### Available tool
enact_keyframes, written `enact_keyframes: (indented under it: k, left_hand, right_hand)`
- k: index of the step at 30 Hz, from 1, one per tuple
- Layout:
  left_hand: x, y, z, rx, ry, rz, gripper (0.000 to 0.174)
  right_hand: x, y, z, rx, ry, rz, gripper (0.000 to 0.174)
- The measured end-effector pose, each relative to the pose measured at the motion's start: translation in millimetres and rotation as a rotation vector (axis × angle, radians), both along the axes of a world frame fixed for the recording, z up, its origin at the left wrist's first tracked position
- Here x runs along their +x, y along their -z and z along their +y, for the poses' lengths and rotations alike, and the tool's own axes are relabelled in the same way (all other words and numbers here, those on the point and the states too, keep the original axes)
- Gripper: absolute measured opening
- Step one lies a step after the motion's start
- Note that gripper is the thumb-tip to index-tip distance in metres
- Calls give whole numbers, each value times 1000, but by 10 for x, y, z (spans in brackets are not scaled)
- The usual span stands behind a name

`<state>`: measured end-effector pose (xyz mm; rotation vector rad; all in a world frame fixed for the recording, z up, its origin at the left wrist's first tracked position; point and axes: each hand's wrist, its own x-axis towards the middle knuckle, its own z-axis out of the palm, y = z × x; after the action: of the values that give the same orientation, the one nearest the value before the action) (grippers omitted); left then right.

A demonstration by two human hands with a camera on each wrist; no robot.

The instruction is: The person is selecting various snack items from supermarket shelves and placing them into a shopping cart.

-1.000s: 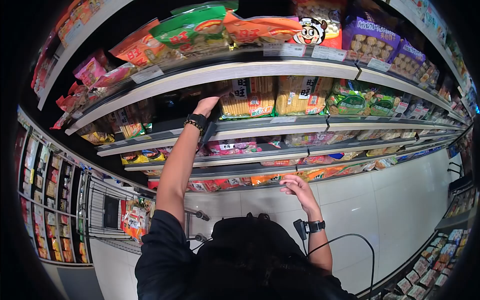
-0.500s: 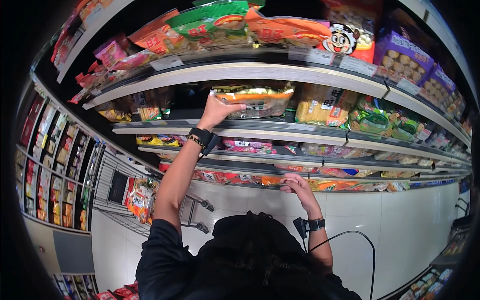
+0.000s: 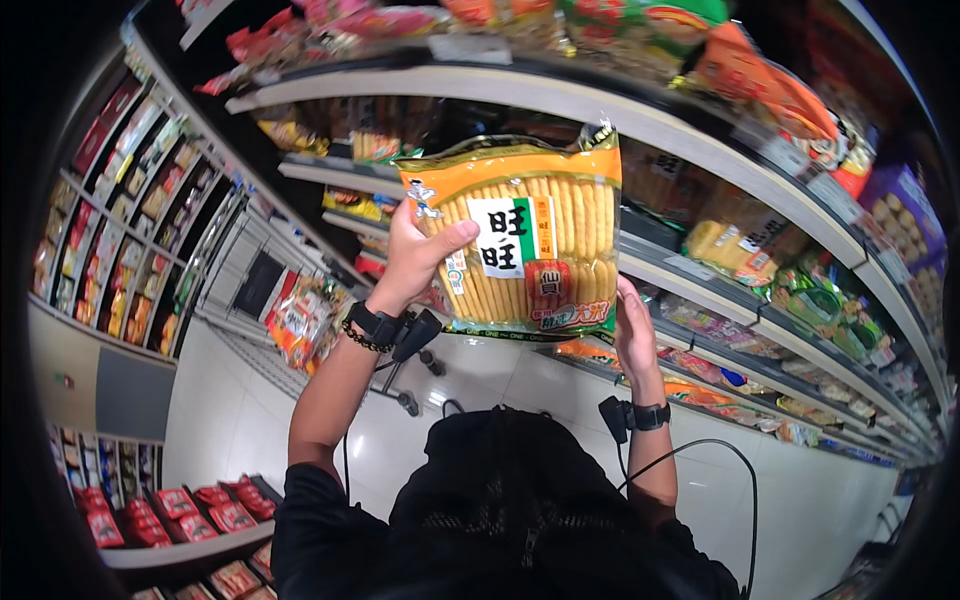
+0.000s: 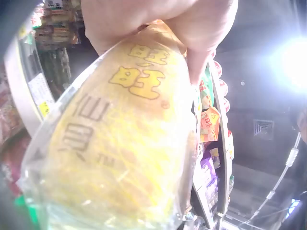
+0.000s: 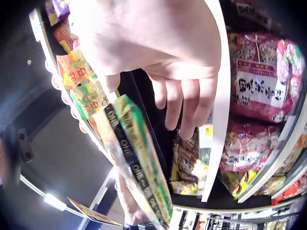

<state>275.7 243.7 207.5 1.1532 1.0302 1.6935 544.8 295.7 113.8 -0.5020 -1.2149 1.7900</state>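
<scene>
In the head view my left hand [image 3: 412, 262] grips a bag of rice crackers [image 3: 575, 225] by its left side, thumb across the front. The bag is clear plastic with an orange top band and a white and green label, and it is held upright in front of the shelves. Its side fills much of the left wrist view, with the hand at the top. My right hand [image 3: 636, 335] is beside the bag's lower right edge, fingers extended. In the right wrist view its loosely bent fingers [image 5: 189, 103] hang near the bag's bottom edge [image 5: 134, 153].
Shelves [image 3: 480, 90] of snack bags run across the back and down the right. A shopping cart [image 3: 235, 290] stands at the left with a bag of snacks [image 3: 305, 320] in it. Red packs [image 3: 180, 510] lie on a low display at the lower left.
My left hand has pulled the cracker bag out of the middle shelf and brought it closer and upright. My right hand has risen to the bag's side. The view has turned left.
</scene>
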Motion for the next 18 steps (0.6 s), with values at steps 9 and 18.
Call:
enact_keyframes:
  k: [9,18]
  left_hand:
    - [-601,567,-610,-306,-140,-147,50]
    - [-1315,1193,-1199,-375,-2,-256,38]
  right_hand:
    - [-1026,67,-314,-4,-313,-452,52]
    - [-1811,164,-620,-15,-262,-367,48]
